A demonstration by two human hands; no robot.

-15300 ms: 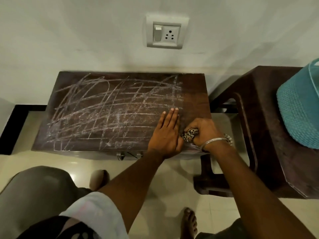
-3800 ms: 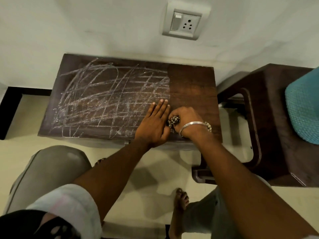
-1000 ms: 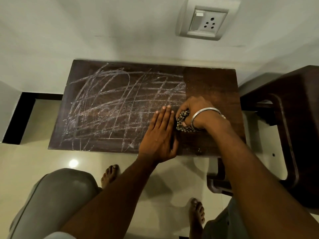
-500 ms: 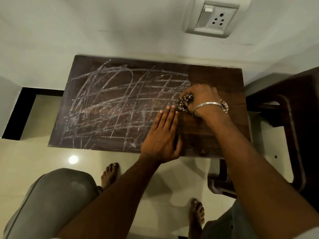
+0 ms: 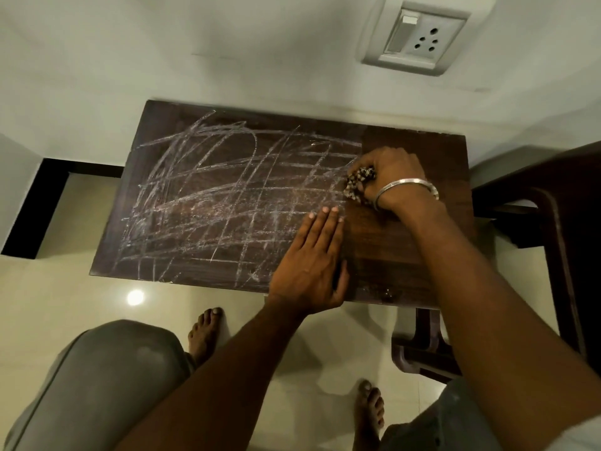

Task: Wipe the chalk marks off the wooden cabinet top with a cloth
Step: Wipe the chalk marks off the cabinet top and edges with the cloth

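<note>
One pale wall [image 5: 195, 43] and one glossy tiled floor [image 5: 65, 288] are framing a single dark wooden cabinet top [image 5: 400, 242]. White chalk marks [image 5: 227, 196] are crisscrossing its left and middle, while a strip along its right side is showing bare wood. One dark wooden piece of furniture [image 5: 553, 222] is standing just beside it at right.

Two hands are resting on the top. The left hand [image 5: 312, 268] is lying flat, palm down, fingers straight and together, near the front edge where the scribbles end. The right hand [image 5: 390, 174] is clenching one bunched, patterned cloth [image 5: 357, 183] and pressing it onto the wood at the right end of the chalk marks.

Two bare feet, the left foot [image 5: 205, 333] and the right foot [image 5: 370, 411], are showing on the floor. One switch-and-socket plate [image 5: 419, 37] is sitting on the wall above, and one silver bangle [image 5: 403, 185] is circling the right wrist.
</note>
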